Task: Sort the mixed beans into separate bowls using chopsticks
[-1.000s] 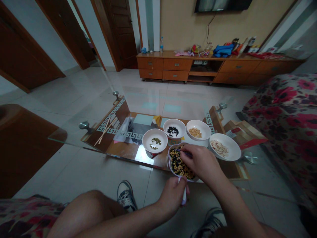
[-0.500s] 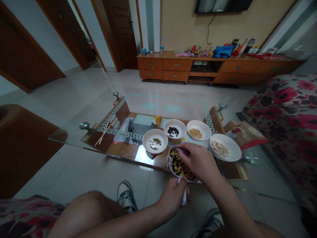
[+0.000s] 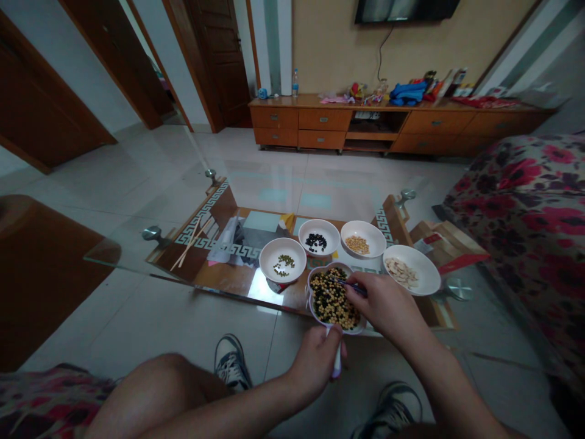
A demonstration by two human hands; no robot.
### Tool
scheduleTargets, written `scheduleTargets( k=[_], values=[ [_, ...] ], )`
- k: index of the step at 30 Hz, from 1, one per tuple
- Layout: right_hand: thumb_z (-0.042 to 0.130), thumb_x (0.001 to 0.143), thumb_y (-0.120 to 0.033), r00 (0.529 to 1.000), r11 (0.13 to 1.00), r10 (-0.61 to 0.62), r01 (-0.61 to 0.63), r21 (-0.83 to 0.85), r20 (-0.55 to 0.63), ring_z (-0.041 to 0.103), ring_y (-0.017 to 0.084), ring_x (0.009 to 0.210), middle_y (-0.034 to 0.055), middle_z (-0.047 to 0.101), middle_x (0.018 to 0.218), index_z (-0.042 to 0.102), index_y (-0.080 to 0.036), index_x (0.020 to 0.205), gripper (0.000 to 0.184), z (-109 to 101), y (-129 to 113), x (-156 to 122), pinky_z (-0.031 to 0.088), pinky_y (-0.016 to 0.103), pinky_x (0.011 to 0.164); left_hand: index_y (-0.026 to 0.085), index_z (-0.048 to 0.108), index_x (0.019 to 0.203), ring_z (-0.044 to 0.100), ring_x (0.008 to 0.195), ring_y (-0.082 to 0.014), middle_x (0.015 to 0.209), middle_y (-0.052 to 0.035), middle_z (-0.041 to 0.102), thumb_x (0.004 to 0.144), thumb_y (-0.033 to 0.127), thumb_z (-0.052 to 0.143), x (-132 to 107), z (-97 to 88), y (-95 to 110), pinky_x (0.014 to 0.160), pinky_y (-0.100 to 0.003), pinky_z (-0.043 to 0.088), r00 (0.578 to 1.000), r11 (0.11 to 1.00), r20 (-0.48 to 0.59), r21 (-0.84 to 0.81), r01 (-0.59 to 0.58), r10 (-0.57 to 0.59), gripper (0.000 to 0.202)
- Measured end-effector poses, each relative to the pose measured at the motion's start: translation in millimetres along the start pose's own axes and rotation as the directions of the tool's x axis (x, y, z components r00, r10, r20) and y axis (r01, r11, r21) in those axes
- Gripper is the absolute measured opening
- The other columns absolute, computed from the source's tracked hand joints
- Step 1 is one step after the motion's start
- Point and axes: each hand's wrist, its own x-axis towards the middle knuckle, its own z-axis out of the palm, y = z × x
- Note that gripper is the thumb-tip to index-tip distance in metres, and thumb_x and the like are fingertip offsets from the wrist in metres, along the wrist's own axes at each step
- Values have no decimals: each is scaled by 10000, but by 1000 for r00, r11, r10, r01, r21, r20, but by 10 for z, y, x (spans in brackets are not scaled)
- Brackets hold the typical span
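The left hand grips the white handle of a scalloped bowl of mixed beans, and the right hand pinches a thin dark stick above them. Four white bowls stand just beyond on the glass desk.

The only view sits on the person's head, above their knees, and faces forward and steeply down. It looks closely over the left hand and right hand onto the glass table just beyond them, while its wide field reaches across the floor to the far wooden cabinet.
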Motion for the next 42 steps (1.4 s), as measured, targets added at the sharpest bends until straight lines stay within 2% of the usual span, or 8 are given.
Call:
scheduleTargets(
  k=[6, 17, 23, 36, 42],
  values=[
    [545, 871, -293, 998, 999, 23, -20, -46, 62, 690, 204, 740, 51, 762, 814, 747, -241, 895, 210, 4, -12, 6, 356, 271, 578, 207, 530, 641, 426, 419, -126, 445, 36, 418, 799, 848, 310, 2, -7, -4, 460, -254, 323, 1000, 1000, 1, 5, -4, 4, 696],
    [541, 868, -297, 999, 999, -1, 4, -52, 42, 674, 195, 699, 51, 749, 782, 744, -240, 867, 210, 59, 16, 19, 324, 271, 550, 206, 523, 637, 426, 418, -117, 454, 39, 415, 805, 833, 319, -10, 3, 0, 453, -242, 325, 1000, 1000, 3, -5, -2, 2, 680],
    [539, 880, -287, 997, 998, 24, -19, -65, 77, 688, 206, 733, 44, 755, 794, 745, -248, 864, 210, 34, -11, 21, 314, 275, 554, 212, 520, 623, 427, 412, -125, 440, 36, 408, 781, 860, 310, -7, 4, 20, 455, -252, 330, 1000, 1000, -4, 10, 10, -10, 699],
    [535, 905, -290, 997, 997, 3, 3, -72, 82, 700, 212, 768, 47, 766, 837, 741, -248, 865, 213, 21, -11, 12, 324, 272, 570, 208, 523, 624, 423, 411, -119, 446, 40, 411, 772, 872, 316, -8, 4, 23, 451, -245, 326, 1000, 1000, -2, -1, 10, -10, 711],
    [523, 902, -290, 999, 997, -23, 25, -67, 29, 700, 215, 757, 44, 765, 826, 729, -244, 860, 214, 21, -8, 12, 336, 279, 583, 212, 519, 618, 428, 415, -122, 448, 40, 408, 776, 866, 324, -19, 5, 46, 452, -246, 332, 1000, 1000, -9, -5, 4, -4, 701]
  ],
)
